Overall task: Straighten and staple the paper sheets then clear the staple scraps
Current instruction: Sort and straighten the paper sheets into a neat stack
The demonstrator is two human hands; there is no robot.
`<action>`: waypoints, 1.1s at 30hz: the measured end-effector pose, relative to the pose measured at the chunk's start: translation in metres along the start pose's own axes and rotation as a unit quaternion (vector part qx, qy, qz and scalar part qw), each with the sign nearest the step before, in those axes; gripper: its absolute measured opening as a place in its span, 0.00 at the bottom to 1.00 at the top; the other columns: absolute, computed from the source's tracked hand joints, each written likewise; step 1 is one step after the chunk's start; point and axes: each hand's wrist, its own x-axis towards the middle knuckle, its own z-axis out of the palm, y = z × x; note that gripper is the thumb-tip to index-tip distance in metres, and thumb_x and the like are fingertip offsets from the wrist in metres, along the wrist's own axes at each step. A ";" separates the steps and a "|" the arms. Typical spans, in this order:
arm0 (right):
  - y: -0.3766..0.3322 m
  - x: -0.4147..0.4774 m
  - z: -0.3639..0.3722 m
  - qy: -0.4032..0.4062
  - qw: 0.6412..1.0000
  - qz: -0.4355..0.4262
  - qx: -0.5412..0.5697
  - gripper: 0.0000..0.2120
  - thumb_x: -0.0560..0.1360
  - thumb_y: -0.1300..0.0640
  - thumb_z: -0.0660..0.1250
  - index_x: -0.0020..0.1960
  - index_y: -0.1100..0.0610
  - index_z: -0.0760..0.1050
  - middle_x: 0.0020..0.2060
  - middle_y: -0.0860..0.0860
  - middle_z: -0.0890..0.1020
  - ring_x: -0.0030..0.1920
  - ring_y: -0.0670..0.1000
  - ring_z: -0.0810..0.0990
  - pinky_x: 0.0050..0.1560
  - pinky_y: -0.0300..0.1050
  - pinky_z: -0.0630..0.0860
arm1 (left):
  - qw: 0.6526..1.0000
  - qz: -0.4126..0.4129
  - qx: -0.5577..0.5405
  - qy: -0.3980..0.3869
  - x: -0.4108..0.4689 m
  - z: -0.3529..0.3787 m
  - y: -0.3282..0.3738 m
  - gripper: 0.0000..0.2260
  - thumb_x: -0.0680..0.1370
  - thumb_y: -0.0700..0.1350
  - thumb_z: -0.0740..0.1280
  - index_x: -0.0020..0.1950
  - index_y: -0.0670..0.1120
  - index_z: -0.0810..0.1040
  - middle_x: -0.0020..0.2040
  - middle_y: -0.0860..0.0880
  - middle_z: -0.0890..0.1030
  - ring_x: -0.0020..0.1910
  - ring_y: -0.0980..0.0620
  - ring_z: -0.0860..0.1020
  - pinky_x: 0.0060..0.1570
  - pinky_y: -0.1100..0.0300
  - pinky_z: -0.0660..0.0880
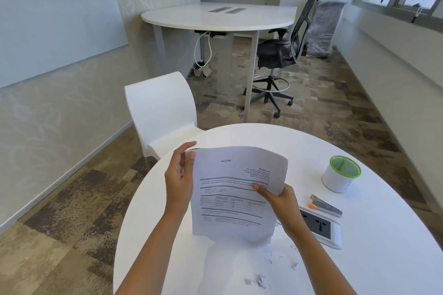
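Two bare forearms enter from the lower edge of the head view. No sleeve, cuff, watch, bracelet or glove is visible on either arm. The left hand (pixel 179 179) shows no ring on its visible fingers. The right hand (pixel 279 201) likewise carries no ring. The visible thumbnails are short and show no coloured polish. Upper arms lie outside the frame.

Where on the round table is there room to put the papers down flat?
Bare patches: the table's left side beside the left hand, and the far part beyond the paper sheets. Crowded: the right, with cup, stapler and socket box; scraps litter the near edge.
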 end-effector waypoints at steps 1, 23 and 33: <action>-0.001 0.000 0.000 0.001 1.000 -0.001 0.001 0.08 0.69 0.58 0.74 0.48 0.56 0.82 0.43 0.50 0.87 0.44 0.51 0.85 0.41 0.41 0.80 | 1.000 -0.017 -0.002 0.000 0.000 0.001 0.000 0.09 0.81 0.46 0.58 0.58 0.53 0.75 0.53 0.49 0.80 0.47 0.54 0.78 0.41 0.69 0.75; -0.005 -0.005 -0.012 -0.046 0.999 0.023 0.005 0.11 0.68 0.58 0.75 0.50 0.56 0.80 0.42 0.51 0.87 0.42 0.52 0.86 0.38 0.43 0.81 | 0.991 -0.125 0.015 0.046 0.011 0.020 -0.020 0.10 0.80 0.48 0.60 0.59 0.50 0.75 0.45 0.53 0.80 0.45 0.53 0.77 0.46 0.61 0.73; -0.009 0.002 -0.015 -0.081 0.995 0.039 -0.032 0.12 0.68 0.57 0.76 0.50 0.54 0.81 0.43 0.49 0.87 0.43 0.51 0.86 0.43 0.46 0.82 | 0.990 -0.142 -0.021 -0.018 0.011 0.022 -0.014 0.11 0.80 0.49 0.59 0.61 0.50 0.74 0.48 0.56 0.81 0.46 0.56 0.79 0.45 0.65 0.75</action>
